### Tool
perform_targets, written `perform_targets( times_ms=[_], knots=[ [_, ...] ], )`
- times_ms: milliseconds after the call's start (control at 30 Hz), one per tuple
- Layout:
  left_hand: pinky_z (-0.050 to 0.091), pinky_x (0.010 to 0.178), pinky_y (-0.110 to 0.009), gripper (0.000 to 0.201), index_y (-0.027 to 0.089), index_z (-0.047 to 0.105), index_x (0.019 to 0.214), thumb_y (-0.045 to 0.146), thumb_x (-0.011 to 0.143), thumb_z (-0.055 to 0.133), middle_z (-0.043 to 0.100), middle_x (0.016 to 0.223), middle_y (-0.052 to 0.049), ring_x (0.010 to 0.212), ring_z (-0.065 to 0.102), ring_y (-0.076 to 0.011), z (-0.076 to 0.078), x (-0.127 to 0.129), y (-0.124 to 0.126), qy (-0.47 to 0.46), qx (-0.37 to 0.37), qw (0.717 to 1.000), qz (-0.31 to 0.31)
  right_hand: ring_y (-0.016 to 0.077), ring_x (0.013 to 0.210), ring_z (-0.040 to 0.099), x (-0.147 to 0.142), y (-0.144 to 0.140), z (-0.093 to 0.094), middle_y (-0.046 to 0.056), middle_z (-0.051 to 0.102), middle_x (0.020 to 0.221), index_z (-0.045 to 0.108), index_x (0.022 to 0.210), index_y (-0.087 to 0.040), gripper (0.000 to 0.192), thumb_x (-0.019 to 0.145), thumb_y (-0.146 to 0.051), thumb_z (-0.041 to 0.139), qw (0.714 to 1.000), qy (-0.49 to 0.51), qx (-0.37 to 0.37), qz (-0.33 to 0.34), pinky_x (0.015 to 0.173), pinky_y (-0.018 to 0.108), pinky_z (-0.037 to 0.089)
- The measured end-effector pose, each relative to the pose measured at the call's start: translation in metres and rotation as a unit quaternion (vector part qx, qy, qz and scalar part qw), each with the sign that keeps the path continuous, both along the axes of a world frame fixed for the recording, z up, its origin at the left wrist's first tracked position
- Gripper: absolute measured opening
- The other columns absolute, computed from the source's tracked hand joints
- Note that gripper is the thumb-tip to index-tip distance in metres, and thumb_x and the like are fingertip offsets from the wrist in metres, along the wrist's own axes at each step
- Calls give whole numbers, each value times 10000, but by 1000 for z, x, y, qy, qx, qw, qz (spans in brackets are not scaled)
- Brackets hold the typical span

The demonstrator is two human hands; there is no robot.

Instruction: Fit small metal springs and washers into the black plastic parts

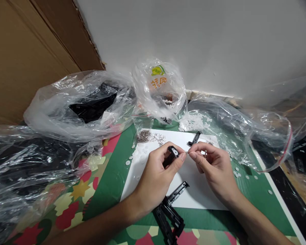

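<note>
My left hand [159, 173] is closed round a black plastic part [170, 159] with a white disc [174, 153] at its upper end. The thumb and forefinger of my right hand [214, 166] pinch a tiny thin metal piece [186, 152], and my left fingertips meet it from the other side. Another small metal bit [205, 154] shows by my right fingers. Beneath both hands lies a white sheet [193, 194]. Past the fingertips rests a black slotted part [194, 139]. Several similar black parts [172, 217] lie near my left wrist.
Small metal pieces [144, 136] are heaped at the sheet's back left. White discs [193, 121] lie piled behind the sheet, others scattered about the green mat [112, 177]. Clear plastic bags [159, 92] stand along the back, with black parts bagged [12, 177] at left. Cardboard [28, 68] rises at left.
</note>
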State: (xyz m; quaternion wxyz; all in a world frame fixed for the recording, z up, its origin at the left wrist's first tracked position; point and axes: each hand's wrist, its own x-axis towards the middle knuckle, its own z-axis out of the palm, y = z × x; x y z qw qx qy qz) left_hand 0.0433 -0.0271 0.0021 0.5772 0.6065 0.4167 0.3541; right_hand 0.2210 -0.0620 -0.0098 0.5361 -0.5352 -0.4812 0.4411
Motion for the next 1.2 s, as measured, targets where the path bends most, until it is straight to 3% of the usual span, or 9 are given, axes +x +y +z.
perform_targets(
  times_ms=[300,433,700,1033,1200],
  knots=[
    [371,682,-256,189,181,698,922,325,1041,667,582,785,32,717,490,-124,4,1,1,-25,-6,1000,-16,128,635,516,-2,-5,-1,-10,640,739,757,838,-222,162,988,-262,710,989,-127,61,-38,565,265,383],
    [364,682,-260,192,184,683,919,325,1047,661,566,789,32,720,478,-125,5,0,1,-32,-4,999,-28,124,650,516,-2,-8,-2,-14,638,753,758,862,-233,144,996,-243,705,985,-149,75,-40,582,264,386],
    [355,668,-260,211,192,665,931,355,1063,639,514,779,30,716,448,-128,3,0,0,-49,-26,998,-35,89,529,420,-3,-6,1,-39,545,728,742,997,-225,168,953,-380,788,999,1,28,-16,460,235,341],
    [231,517,-269,247,212,672,929,440,1023,682,390,659,59,558,274,-112,4,-1,2,-78,-95,992,-37,67,478,392,0,-4,4,2,656,774,799,961,-213,153,971,-361,760,1000,-12,17,19,413,229,326],
    [285,545,-262,251,209,680,912,436,1018,690,436,677,58,562,308,-104,5,-1,3,-78,-88,992,-40,54,488,384,0,-1,3,-11,656,760,774,857,-205,155,947,-329,799,1000,13,12,26,426,214,314]
  ],
)
